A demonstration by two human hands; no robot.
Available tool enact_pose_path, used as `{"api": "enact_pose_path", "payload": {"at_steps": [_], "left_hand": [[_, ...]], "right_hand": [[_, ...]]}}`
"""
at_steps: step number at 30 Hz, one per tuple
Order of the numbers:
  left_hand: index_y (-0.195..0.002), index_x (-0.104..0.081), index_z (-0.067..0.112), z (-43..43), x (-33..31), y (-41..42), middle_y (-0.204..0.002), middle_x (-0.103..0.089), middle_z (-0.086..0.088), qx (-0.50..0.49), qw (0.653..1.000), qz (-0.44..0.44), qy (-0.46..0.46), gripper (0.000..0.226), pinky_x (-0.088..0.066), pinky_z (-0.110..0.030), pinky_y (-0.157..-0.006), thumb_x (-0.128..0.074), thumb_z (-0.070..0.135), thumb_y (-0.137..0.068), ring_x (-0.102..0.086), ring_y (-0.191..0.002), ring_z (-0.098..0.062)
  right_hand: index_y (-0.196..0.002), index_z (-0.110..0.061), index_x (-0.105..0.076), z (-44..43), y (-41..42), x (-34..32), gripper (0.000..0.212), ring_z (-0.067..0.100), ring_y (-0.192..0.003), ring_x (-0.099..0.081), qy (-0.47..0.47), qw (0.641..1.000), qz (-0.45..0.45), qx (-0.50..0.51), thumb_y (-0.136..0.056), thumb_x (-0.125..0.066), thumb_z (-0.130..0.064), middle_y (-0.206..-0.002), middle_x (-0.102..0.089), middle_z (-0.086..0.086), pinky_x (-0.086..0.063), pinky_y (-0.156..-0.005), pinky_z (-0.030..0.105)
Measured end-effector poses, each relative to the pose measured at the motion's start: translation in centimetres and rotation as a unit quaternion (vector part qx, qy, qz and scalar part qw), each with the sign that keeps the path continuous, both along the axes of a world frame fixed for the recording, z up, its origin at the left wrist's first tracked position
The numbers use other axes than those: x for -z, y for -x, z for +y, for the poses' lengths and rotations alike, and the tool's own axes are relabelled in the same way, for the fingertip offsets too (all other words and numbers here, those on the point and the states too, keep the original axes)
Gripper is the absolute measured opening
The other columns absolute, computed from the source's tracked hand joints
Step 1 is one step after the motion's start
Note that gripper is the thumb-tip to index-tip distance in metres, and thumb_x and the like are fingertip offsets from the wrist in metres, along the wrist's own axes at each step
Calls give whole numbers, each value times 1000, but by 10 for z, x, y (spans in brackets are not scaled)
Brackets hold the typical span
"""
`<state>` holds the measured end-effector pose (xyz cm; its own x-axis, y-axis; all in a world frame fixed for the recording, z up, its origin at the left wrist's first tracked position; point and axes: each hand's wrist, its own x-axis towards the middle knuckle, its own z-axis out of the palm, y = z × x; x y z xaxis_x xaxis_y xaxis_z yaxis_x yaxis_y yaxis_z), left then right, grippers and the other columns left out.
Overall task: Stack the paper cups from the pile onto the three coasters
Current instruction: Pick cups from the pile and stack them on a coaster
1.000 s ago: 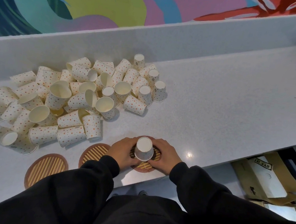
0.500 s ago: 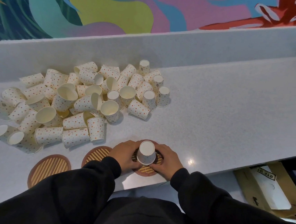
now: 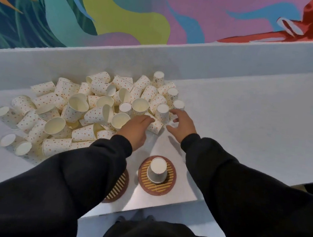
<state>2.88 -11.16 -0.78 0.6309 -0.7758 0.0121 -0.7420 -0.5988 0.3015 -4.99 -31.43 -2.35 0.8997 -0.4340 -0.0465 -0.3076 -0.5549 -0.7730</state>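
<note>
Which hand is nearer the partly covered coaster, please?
Left: the left hand lies straight beyond the partly covered coaster; the right hand is farther away, to the right.

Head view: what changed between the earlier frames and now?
Both hands let go of the placed cup on the right coaster and moved forward to the pile. The left hand now touches a lying cup; the right hand hovers open beside an upturned cup. Neither grips anything yet. The placed cup stayed on its coaster, and the pile looks undisturbed.
</note>
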Motion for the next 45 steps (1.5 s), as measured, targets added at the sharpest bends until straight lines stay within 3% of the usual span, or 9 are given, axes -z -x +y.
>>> {"api": "enact_pose_path", "payload": {"at_steps": [4, 8, 19, 23, 28, 31, 34, 37, 45], "left_hand": [[-145, -51, 9, -25, 14, -7, -153, -47, -17, 61, 991, -90, -75, 66, -45, -50, -108, -72, 3, -83, -48, -137, -38], [-151, -42, 16, -32, 22, -2, -159, -37, -7, 49, 984, -117, -122, 72, -28, -48, -119, -72, 12, -86, -32, -147, -31], [-134, -60, 18, -27, 27, -6, -125, -55, -5, 77, 967, -171, -173, 56, -42, -42, -99, -79, 19, -81, -50, -117, -29], [-136, -58, 23, -21, 34, -9, -144, -50, -8, 117, 962, -177, -172, 58, -37, -46, -109, -78, 21, -82, -44, -135, -32], [-140, -55, 21, -6, 20, 2, -140, -59, -7, 72, 987, -136, -48, 56, -42, -48, -107, -73, 27, -87, -54, -130, -32], [-140, -54, 18, 4, -4, 18, -136, -62, -7, -6, 995, -41, 91, 56, -48, -43, -99, -68, 43, -92, -58, -121, -29], [-140, -53, 25, 12, -31, 39, -134, -63, 3, -83, 975, 63, 196, 56, -49, -35, -96, -69, 50, -92, -57, -118, -16], [-136, -53, 31, 24, -53, 62, -128, -64, 15, -122, 940, 144, 283, 54, -55, -34, -92, -75, 47, -89, -60, -113, -5], [-133, -53, 34, 49, -50, 119, -126, -63, 22, -46, 942, 178, 280, 55, -53, -29, -95, -79, 44, -85, -61, -117, -6]], "right_hand": [[-148, -22, -47, 3, -37, -11, 62, 24, -128, -57, -5, 1000, -7, -19, -92, -71, -29, -147, -53, 3, -48, -109, 41], [-153, -27, -39, 3, -60, -1, 73, 25, -140, -49, 11, 999, 41, -7, -87, -70, -32, -154, -49, 2, -42, -116, 42], [-140, -18, -53, 10, -52, 0, 53, 27, -124, -60, 39, 997, 65, -26, -89, -69, -22, -135, -63, 7, -46, -104, 36], [-136, -22, -53, 10, -29, -1, 50, 25, -118, -62, 44, 997, 54, -34, -90, -70, -33, -132, -65, 3, -49, -97, 36], [-130, -26, -58, 2, 10, -2, 51, 20, -111, -64, -11, 1000, -3, 24, -85, -80, -35, -124, -67, -3, -54, -100, 41], [-125, -31, -58, 2, 33, -8, 47, 8, -101, -63, -96, 993, -34, 60, -85, -83, -34, -116, -63, -15, -58, -91, 31], [-122, -35, -57, 5, 56, -18, 44, 4, -101, -62, -135, 986, -61, 73, -86, -83, -31, -112, -59, -27, -53, -80, 16], [-123, -35, -56, 6, 77, -28, 43, 5, -107, -61, -159, 979, -86, 98, -88, -80, -30, -119, -60, -20, -49, -80, 14], [-123, -33, -60, 12, 121, -59, 42, 4, -112, -61, -172, 966, -162, 107, -88, -80, -22, -123, -64, -16, -56, -78, 19]]}}
